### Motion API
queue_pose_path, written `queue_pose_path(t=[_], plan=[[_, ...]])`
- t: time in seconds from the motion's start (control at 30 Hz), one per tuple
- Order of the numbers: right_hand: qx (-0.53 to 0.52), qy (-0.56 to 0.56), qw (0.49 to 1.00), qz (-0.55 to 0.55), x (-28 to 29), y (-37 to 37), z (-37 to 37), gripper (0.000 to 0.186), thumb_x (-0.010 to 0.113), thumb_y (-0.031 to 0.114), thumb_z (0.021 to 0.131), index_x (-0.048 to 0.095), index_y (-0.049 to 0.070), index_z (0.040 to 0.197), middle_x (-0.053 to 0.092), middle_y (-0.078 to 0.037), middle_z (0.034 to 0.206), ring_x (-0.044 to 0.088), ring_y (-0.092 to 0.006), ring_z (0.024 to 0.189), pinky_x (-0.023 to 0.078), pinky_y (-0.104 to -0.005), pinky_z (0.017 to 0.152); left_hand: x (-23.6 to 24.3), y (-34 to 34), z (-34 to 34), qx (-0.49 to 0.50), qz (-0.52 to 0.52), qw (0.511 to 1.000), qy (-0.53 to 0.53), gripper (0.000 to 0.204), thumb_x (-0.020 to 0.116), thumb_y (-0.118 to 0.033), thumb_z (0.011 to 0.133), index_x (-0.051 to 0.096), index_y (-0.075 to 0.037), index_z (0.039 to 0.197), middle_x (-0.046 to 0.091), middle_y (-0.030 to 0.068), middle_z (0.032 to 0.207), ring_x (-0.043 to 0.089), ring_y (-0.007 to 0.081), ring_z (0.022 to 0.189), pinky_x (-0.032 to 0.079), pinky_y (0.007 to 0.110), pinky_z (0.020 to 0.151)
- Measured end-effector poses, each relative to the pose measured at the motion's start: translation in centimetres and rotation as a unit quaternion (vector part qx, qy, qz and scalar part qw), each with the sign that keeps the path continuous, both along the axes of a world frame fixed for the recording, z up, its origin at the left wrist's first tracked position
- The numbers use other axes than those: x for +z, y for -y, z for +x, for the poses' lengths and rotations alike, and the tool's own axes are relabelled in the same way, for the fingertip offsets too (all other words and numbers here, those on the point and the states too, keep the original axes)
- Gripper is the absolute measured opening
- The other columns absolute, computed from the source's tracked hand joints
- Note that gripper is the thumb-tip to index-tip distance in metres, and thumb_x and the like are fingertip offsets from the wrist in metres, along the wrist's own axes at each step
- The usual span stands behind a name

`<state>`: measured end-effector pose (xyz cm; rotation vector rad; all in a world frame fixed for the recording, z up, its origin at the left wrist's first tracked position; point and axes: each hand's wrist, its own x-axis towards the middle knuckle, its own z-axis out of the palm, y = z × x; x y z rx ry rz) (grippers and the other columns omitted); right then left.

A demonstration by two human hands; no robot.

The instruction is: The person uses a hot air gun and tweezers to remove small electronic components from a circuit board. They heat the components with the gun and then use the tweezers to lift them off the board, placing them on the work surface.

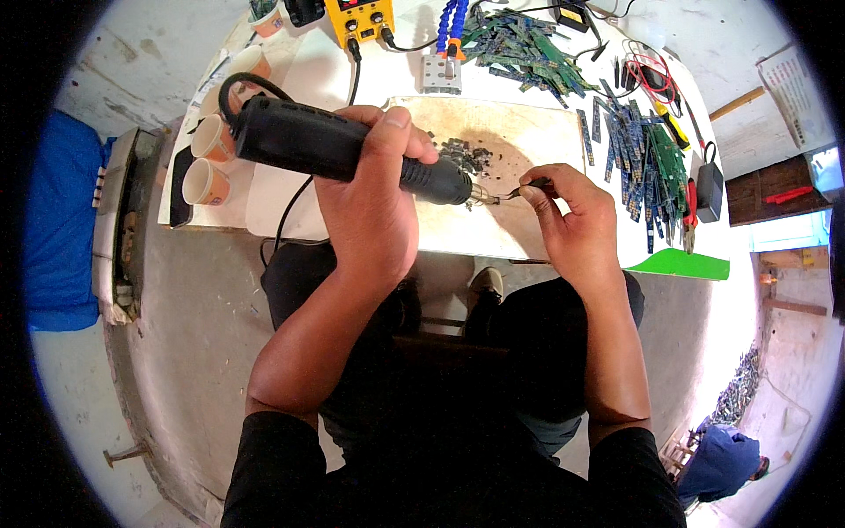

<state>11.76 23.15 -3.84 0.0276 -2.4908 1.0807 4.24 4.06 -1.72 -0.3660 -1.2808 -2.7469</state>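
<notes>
My left hand [374, 189] is closed round a black hot-air gun [299, 141], held sideways above a stained pale board [528, 132] with its metal nozzle pointing right. My right hand [572, 220] pinches a thin dark tool [515, 194], apparently tweezers, whose tip is at the nozzle; whether a small part is in that tip, I cannot tell. Small dark chips [466, 154] are scattered on the board behind the gun.
Orange paper cups [207, 185] stand left. Behind are a yellow station [356, 18] and blue hoses [453, 22]. Circuit-board strips [519, 53] lie heaped behind and right, near pliers [691, 211] and a black adapter [709, 185]. Another person [717, 462] is at lower right.
</notes>
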Motion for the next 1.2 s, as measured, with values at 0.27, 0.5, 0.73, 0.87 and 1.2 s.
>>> queue_pose_path(t=[0.27,0.5,0.73,0.87,1.2], plan=[[0.012,0.021,1.0,-0.006,-0.02,-0.03,0.04,0.009,0.07,0.0,0.091,0.067,-0.001,0.099,0.071,-0.011,0.087,0.068,-0.0175,0.077,0.053,-0.0286,0.074,-0.05,0.05,-0.03,-0.001,-0.002,1.0,0.007,0.009,0.063,-0.007,0.096,0.055,-0.004,0.099,0.063,0.0076,0.075,0.063,0.0174,0.074,0.051,0.037,0.084],[0.006,0.048,0.998,-0.035,0.02,-0.03,0.0,0.01,0.07,0.003,0.09,0.068,0.001,0.1,0.07,-0.018,0.094,0.069,-0.0334,0.082,0.054,-0.0367,0.075,-0.27,0.01,-0.16,-0.002,0.007,1.0,0.004,0.01,0.064,-0.007,0.096,0.054,-0.004,0.1,0.063,0.0075,0.075,0.063,0.0177,0.074,0.051,0.038,0.083],[0.006,0.05,0.998,-0.03,0.0,-0.04,0.1,0.01,0.07,0.002,0.09,0.068,0.0,0.1,0.07,-0.016,0.09,0.069,-0.0272,0.079,0.053,-0.0332,0.073,-0.05,-0.12,-0.04,0.0,0.004,1.0,0.008,0.01,0.064,-0.006,0.096,0.054,-0.004,0.1,0.063,0.0074,0.075,0.063,0.0175,0.073,0.051,0.037,0.082],[0.0,0.053,0.998,-0.026,0.12,0.29,0.17,0.008,0.07,-0.001,0.091,0.068,-0.001,0.098,0.07,-0.011,0.085,0.067,-0.0159,0.076,0.052,-0.0281,0.072,-0.03,-0.05,-0.05,0.009,-0.006,1.0,0.009,0.011,0.064,-0.006,0.096,0.054,-0.005,0.1,0.063,0.0072,0.074,0.063,0.0173,0.073,0.051,0.037,0.083],[0.011,0.064,0.998,-0.018,0.36,0.11,0.25,0.012,0.071,0.003,0.089,0.069,0.001,0.101,0.072,-0.018,0.093,0.071,-0.0318,0.078,0.054,-0.0356,0.07,-0.12,0.06,-0.14,0.002,-0.01,1.0,0.006,0.011,0.064,-0.006,0.095,0.054,-0.005,0.099,0.064,0.0071,0.074,0.064,0.0174,0.073,0.05,0.038,0.085]])
